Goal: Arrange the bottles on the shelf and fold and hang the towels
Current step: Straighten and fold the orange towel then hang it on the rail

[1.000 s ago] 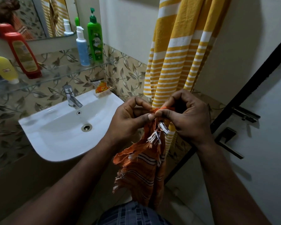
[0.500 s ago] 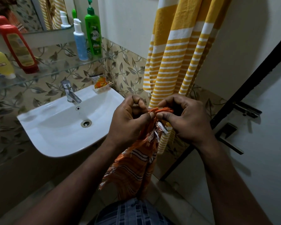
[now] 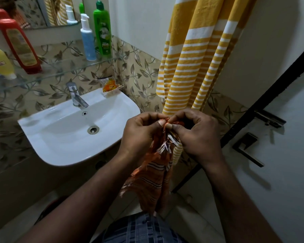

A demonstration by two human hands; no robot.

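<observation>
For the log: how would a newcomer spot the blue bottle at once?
Above the white sink runs a glass shelf. At its right end stand two pump bottles; the blue bottle is the shorter one with a white pump, left of the taller green bottle.

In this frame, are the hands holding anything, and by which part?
Yes. The left hand and the right hand both pinch the orange striped towel at its bunched top edge, near the fringe. The rest hangs down.

Left hand (image 3: pixel 139 135) and right hand (image 3: pixel 198 137), both bare, on bare forearms (image 3: pixel 88 195) uncovered to the frame edge; short pale thumbnails (image 3: pixel 161 122); at bottom centre, dark blue checked woven garment (image 3: pixel 142 228) crossed by lighter grey-blue lines
</observation>
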